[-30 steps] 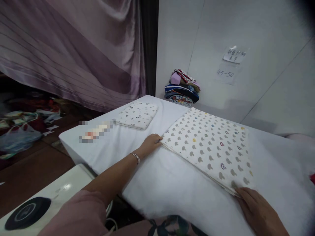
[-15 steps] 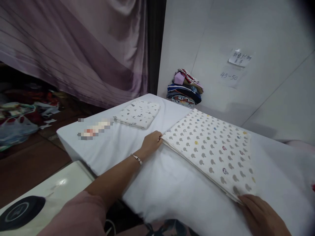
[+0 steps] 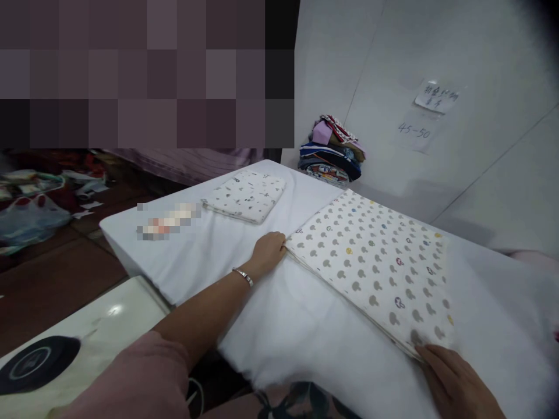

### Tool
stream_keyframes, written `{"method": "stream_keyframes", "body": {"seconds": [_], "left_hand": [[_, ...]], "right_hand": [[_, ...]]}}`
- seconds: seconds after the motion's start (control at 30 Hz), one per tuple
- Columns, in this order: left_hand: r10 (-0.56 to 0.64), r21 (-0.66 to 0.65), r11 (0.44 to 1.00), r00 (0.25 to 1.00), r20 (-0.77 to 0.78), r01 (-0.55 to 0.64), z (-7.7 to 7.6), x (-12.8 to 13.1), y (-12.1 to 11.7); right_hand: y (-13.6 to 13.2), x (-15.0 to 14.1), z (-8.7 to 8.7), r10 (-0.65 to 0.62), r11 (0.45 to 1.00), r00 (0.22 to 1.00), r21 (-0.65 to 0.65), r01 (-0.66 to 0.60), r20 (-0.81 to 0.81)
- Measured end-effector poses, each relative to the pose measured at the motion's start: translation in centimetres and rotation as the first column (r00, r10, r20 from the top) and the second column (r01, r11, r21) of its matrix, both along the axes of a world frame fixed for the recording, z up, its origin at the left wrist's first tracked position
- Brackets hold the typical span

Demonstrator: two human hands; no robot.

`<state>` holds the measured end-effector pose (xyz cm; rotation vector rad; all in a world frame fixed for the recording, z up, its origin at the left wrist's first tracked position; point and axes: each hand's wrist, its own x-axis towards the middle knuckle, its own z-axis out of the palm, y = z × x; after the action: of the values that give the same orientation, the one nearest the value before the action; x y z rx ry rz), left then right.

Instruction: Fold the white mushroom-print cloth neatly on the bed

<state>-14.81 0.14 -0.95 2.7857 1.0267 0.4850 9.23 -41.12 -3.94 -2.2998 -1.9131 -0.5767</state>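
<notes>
A white cloth printed with grey mushroom-like shapes and a few coloured ones (image 3: pixel 371 262) lies folded in flat layers on the white-covered table (image 3: pixel 297 314). My left hand (image 3: pixel 268 253), with a bracelet at the wrist, pinches its near left corner. At the near right corner, my right hand (image 3: pixel 458 378) grips the edge, fingers on top and thumb hidden beneath. Farther back on the left, a smaller folded white cloth with small dark prints (image 3: pixel 247 196) rests flat, apart from both hands.
A blurred-out object (image 3: pixel 168 222) lies near the table's left edge. Stacked folded clothes (image 3: pixel 329 154) stand by the wall behind. Two paper notes are taped to the wall. At the lower left is a pale glossy surface (image 3: pixel 126 311) bearing a round black object (image 3: pixel 39 364). Plastic bags (image 3: pixel 37 224) sit on the floor.
My right hand and the cloth's near right corner have shifted slightly left. The left hand keeps its hold at the other corner. The camera view has tilted a little.
</notes>
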Motion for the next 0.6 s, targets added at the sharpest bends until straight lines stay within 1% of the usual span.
{"method": "stream_keyframes", "body": {"seconds": [0.1,0.17,0.27,0.37,0.47,0.6], "left_hand": [[-0.108,0.065,0.992,0.992,0.062,0.104,-0.3,0.0,-0.1],[-0.202,0.097,0.976,0.974,0.097,0.193,-0.5,0.1,-0.2],[-0.337,0.11,0.939,0.936,0.099,0.326,-0.6,0.3,-0.4],[-0.448,0.124,0.891,0.89,0.088,0.436,-0.6,0.5,-0.6],[-0.48,0.118,0.875,0.873,0.089,0.47,-0.6,0.5,-0.6],[-0.464,0.098,0.885,0.88,0.098,0.455,-0.9,0.6,-0.3]], "right_hand": [[0.6,-0.2,-0.3,-0.009,1.0,1.0,-0.016,0.009,0.014],[1.7,-0.7,-0.4,0.009,1.0,1.0,-0.02,-0.008,0.008],[4.4,-1.9,0.1,0.069,0.997,0.998,-0.025,-0.069,0.002],[7.4,-3.5,1.4,0.096,0.993,0.994,-0.069,-0.099,-0.042],[10.0,-4.7,2.8,0.09,0.99,0.992,-0.096,-0.099,-0.092],[13.7,-5.6,3.8,0.052,0.983,0.989,-0.169,-0.076,-0.14]]}}
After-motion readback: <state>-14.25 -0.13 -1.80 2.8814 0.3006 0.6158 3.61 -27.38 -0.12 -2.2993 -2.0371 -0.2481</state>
